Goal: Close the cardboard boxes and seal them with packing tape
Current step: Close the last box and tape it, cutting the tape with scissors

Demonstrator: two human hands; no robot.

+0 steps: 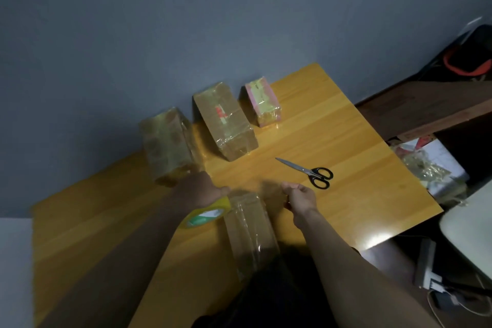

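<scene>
Cardboard box at near tabletop edge is being taped: roll held by left hand, tape end apparently pinched w/ right hand. 3 boxes at back look sealed; cutting w/ scissors is left.

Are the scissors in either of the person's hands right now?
No, the scissors lie on the table beyond the right hand, untouched.
</scene>
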